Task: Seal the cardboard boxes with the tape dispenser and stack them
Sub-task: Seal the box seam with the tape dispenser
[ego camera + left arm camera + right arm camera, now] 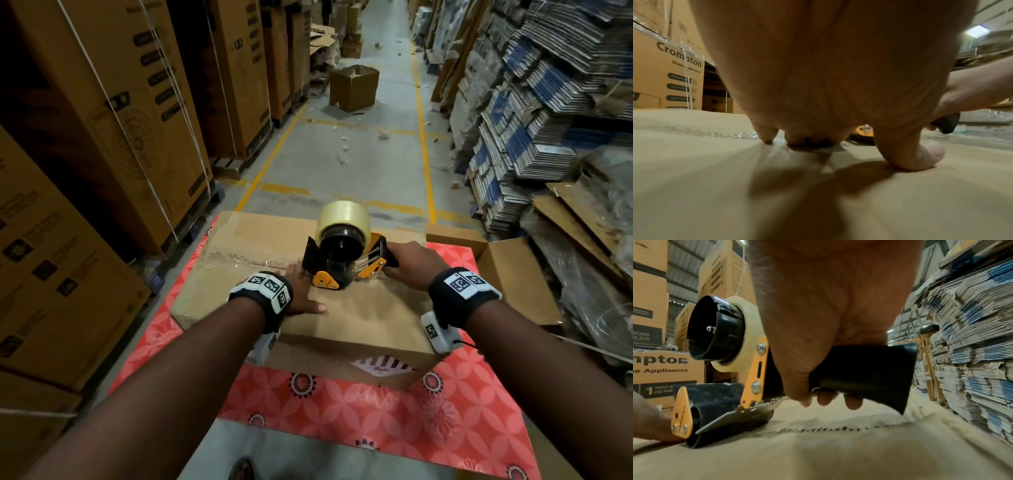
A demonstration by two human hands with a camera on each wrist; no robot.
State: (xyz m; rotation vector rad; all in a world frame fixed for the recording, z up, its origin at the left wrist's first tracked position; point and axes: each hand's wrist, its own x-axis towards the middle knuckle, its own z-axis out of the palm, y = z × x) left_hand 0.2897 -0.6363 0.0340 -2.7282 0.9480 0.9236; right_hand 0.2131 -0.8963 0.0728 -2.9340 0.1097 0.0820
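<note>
**Tape dispenser on box top, both hands engaged**

Head view. A grey concrete aisle with yellow floor lines [424, 144] runs ahead of the hands, with tall printed cartons [113, 113] beyond the left hand and stacks of flattened cardboard [534, 113] beyond the right. A red patterned sheet [428, 407] covers the work surface beneath both forearms. The cardboard box [359, 318] sits on it, flaps closed, a wrinkled strip of clear tape along the seam ahead of the left hand. The left hand [303, 291] lies flat on the box top, fingers straight, holding nothing. The tape dispenser [346, 255] stands between the hands, its front end just beside the left fingers. The right hand [412, 262] is wrapped round its handle. An open-flapped second box [510, 274] lies beside the right wrist.

Left wrist view. The palm fills the frame; fingertips [766, 138] and thumb press the brown box surface [715, 186]. An orange part of the dispenser [864, 130] shows just beyond the fingers.

Right wrist view. The fingers [853, 402] curl fully round the black handle. The dispenser [725, 386] has an orange frame, a black roller resting on the box top [838, 451], and a roll of clear tape on a black hub. Taped seam lies under the hand.
</note>
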